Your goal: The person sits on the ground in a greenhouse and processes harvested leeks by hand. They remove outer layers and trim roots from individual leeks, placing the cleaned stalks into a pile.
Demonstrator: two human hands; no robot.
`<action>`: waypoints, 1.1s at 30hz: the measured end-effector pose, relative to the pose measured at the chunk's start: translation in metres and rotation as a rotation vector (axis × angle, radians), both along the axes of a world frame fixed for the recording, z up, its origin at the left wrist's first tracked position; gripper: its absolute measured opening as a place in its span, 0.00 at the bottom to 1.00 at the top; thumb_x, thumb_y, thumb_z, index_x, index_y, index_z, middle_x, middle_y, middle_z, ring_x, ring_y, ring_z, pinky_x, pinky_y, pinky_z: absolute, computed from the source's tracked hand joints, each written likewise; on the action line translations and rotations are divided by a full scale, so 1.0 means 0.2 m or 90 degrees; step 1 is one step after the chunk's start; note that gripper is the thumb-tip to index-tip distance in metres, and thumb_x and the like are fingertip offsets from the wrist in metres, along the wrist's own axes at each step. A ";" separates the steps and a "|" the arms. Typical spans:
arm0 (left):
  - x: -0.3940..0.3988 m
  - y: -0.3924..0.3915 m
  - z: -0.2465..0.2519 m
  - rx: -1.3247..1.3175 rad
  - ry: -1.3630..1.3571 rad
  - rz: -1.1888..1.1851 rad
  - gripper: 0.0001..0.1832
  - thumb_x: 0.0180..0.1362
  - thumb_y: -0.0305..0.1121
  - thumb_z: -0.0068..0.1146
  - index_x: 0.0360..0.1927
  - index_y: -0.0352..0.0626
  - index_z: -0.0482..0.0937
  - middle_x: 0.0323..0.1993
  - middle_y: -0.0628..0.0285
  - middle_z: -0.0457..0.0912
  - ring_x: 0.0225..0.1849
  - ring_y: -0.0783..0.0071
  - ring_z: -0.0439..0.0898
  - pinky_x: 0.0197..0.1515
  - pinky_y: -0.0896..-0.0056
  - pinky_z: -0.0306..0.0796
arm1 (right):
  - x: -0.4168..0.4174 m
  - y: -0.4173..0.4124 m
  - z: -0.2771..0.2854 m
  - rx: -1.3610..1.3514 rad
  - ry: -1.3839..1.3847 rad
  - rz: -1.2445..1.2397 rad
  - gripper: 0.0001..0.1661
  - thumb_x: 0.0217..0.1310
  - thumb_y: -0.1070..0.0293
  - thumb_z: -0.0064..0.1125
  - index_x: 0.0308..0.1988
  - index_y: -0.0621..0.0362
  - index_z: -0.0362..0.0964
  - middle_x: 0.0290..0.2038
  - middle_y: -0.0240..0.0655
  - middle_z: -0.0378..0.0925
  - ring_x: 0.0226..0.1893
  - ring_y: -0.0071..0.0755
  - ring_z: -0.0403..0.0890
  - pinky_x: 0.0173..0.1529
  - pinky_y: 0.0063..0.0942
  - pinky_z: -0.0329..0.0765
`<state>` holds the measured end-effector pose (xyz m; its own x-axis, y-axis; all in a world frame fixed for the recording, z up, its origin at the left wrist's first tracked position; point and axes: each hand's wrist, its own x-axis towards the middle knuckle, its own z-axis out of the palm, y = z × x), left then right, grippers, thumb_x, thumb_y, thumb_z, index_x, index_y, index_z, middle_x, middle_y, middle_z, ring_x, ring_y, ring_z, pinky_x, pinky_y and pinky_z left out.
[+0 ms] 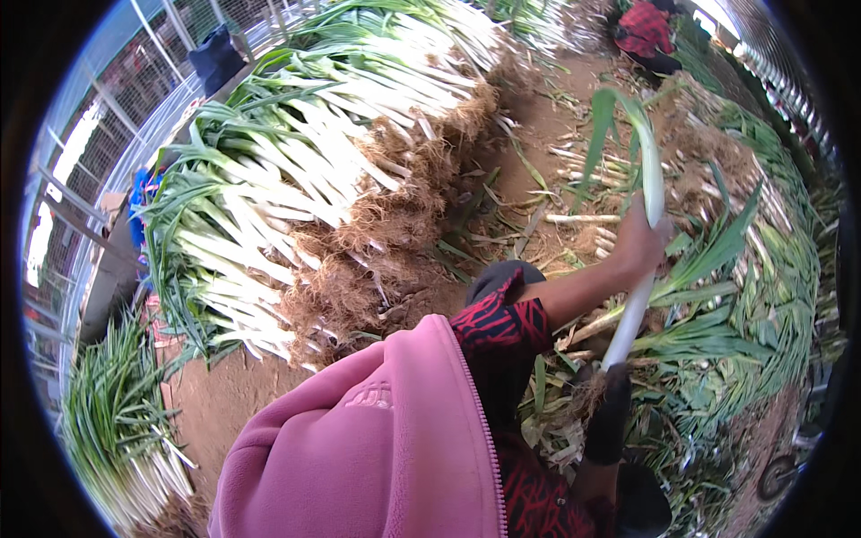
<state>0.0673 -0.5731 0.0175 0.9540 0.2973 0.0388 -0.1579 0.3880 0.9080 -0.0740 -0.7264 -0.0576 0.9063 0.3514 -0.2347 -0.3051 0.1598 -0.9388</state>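
A long leek (650,161) slants across the space in front of me, its green leaves bending over at the top. Around its pale stalk my bare left hand (644,243) is closed. My right hand (611,403), in a dark glove, is at the root end, where brown roots (588,398) hang beside the fingers. Blur and the dark glove hide how those fingers lie. Beneath and beyond the held stalk are more leeks with broad green leaves (706,339). Trimmed white leeks (599,168) lie in a row past my left hand.
A large heap of rooted leeks (316,168) lies to my left. Another bundle (128,430) is behind it. Leafy leeks (773,316) are piled ahead. Another person (646,33) crouches farther off. A pink zipped garment (363,444) covers the lower view. Leaf scraps litter the soil (551,101).
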 end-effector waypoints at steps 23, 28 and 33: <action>-0.51 2.49 -0.83 0.253 0.501 0.517 0.32 0.55 0.50 0.53 0.59 0.45 0.63 0.56 0.55 0.66 0.52 0.55 0.68 0.47 0.49 0.66 | 0.16 -0.20 -0.55 -0.391 -0.193 0.025 0.13 0.64 0.65 0.49 0.42 0.63 0.70 0.23 0.27 0.69 0.23 0.17 0.69 0.29 0.22 0.69; -0.02 1.25 -0.16 0.227 0.020 0.271 0.28 0.58 0.35 0.52 0.61 0.35 0.62 0.53 0.50 0.70 0.51 0.60 0.72 0.51 0.63 0.68 | 0.20 -0.42 -0.84 -0.411 -0.033 -0.016 0.13 0.59 0.64 0.50 0.38 0.63 0.71 0.26 0.42 0.75 0.28 0.39 0.76 0.35 0.33 0.71; 0.05 0.22 0.26 -0.023 -0.186 -0.204 0.22 0.64 0.30 0.39 0.58 0.25 0.62 0.53 0.42 0.70 0.56 0.53 0.72 0.58 0.60 0.68 | 0.23 -0.67 -1.15 -0.245 0.175 -0.179 0.12 0.60 0.65 0.51 0.40 0.61 0.73 0.26 0.32 0.75 0.23 0.23 0.74 0.30 0.23 0.71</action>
<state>0.0765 -0.5289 0.0695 0.9490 -0.0054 0.3151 -0.2721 0.4904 0.8279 -0.0276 -0.8613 -0.2872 0.8397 -0.0534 -0.5405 -0.5430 -0.0684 -0.8369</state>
